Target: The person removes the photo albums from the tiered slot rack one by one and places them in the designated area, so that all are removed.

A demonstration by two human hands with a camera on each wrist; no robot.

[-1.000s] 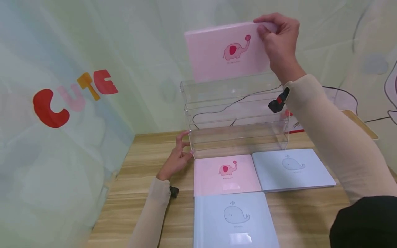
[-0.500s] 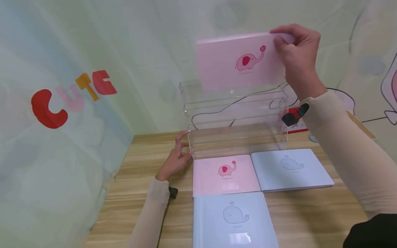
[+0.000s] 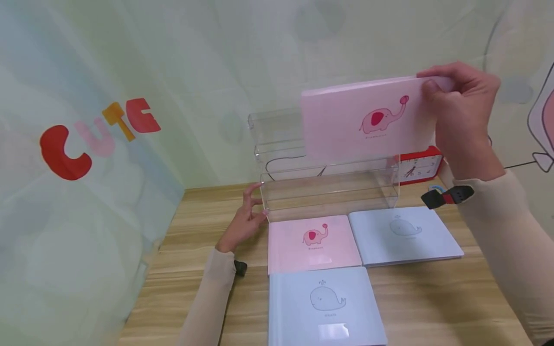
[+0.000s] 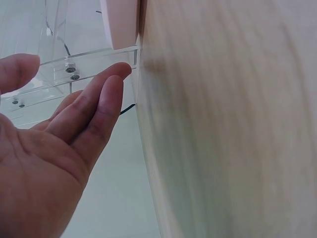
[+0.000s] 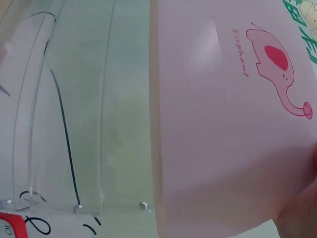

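Observation:
My right hand [image 3: 469, 113] pinches the top right corner of a pink elephant book [image 3: 333, 117], thumb on its front cover. The book is upright in the air before the right part of a clear acrylic tiered rack [image 3: 329, 185]. My left hand [image 3: 242, 223] touches the rack's left side; in the left wrist view its fingers [image 4: 106, 106] lie fairly straight, thumb apart. On the table in front of the rack lie another pink elephant book [image 3: 285, 250], a blue whale book [image 3: 372, 240] to its right, and a second blue whale book [image 3: 290, 307] nearer me.
A red-framed clock [image 3: 426, 168] stands behind the rack's right end, with a small blue ring-shaped thing [image 3: 437, 188] near it. The wooden table [image 3: 186, 269] meets a printed curtain [image 3: 207, 120] with large letters at the left and back.
My right hand has moved down and to the right with the pink elephant book, uncovering the rack's upper left and the clock. The left hand stays at the rack's side.

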